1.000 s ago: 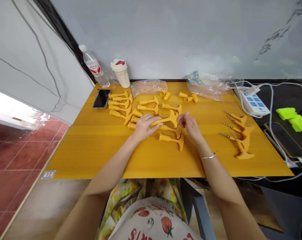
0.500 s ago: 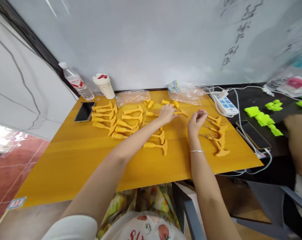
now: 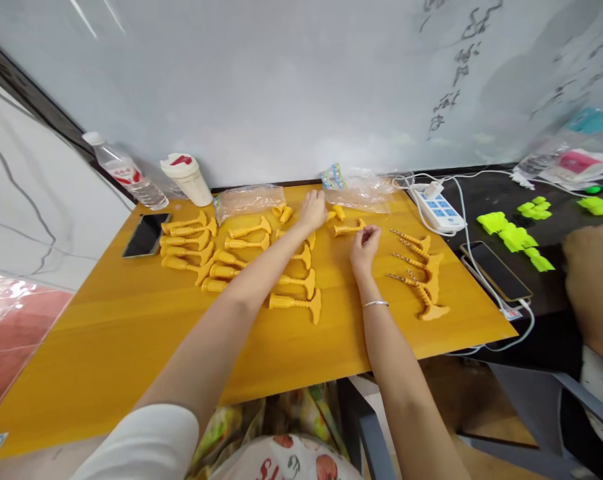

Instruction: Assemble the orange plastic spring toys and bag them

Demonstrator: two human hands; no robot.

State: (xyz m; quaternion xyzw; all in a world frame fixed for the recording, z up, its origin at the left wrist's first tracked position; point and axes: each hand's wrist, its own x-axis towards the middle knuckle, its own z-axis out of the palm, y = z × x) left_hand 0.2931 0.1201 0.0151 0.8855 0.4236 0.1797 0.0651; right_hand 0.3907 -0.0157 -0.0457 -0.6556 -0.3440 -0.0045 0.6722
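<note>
My left hand (image 3: 314,211) is over the back of the table, fingers bent down beside small yellow caps (image 3: 338,213). Whatever its fingertips hold, if anything, is hidden. My right hand (image 3: 366,248) has its fingers closed at the head end of a yellow hammer-shaped piece (image 3: 345,230), which lies pointing left. To its right are several yellow pieces with bare spiral metal shafts (image 3: 415,259). Left of and beneath my left forearm, similar pieces with covered shafts (image 3: 295,302) lie in rows.
A bottle (image 3: 127,175), a white cup (image 3: 188,180) and a phone (image 3: 146,235) stand or lie at the left. Plastic bags (image 3: 251,200) lie along the back. A power strip (image 3: 438,210) with cables is at the right, near another person's hand (image 3: 588,243) and green pieces (image 3: 516,235).
My left hand has left the hammer-shaped piece and moved back towards the small caps. My right hand has come left to that piece's head. The view has shifted slightly.
</note>
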